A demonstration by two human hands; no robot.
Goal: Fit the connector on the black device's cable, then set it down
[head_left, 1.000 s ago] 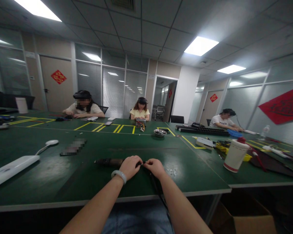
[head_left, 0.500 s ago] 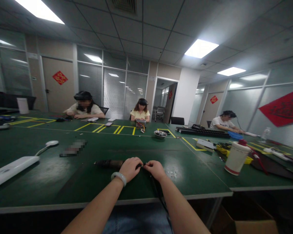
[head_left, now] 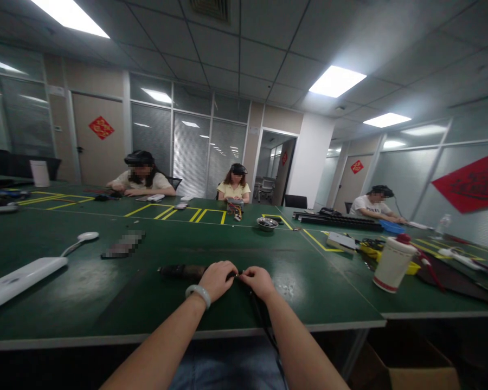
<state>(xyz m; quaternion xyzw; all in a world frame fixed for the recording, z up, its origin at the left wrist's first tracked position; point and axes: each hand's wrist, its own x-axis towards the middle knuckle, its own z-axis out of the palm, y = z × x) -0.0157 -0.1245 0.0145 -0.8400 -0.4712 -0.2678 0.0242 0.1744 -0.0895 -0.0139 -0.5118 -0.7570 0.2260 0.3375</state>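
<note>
A dark, long-bodied tool that looks like an electric screwdriver (head_left: 184,272) lies on the green table with its narrow tip pointing left. My left hand (head_left: 218,280), wearing a pale bangle, is closed round its right-hand end. Close beside it, my right hand (head_left: 258,282) pinches the end of a black cord (head_left: 261,314), right where the cord meets the tool. That cord runs down over the table's front edge between my forearms. A small shiny bit shows between the fingertips; whether cord and tool are joined there I cannot tell.
A white handheld device (head_left: 24,279) lies on the left, near a blurred flat object (head_left: 124,245). Beyond my hands stands a metal bowl (head_left: 267,223). To the right are a white cup (head_left: 393,265) and a boxy white item (head_left: 341,242). Several people sit across the table.
Both hands keep the same grip at the tool's end, with hardly any movement. The view has shifted very slightly.
</note>
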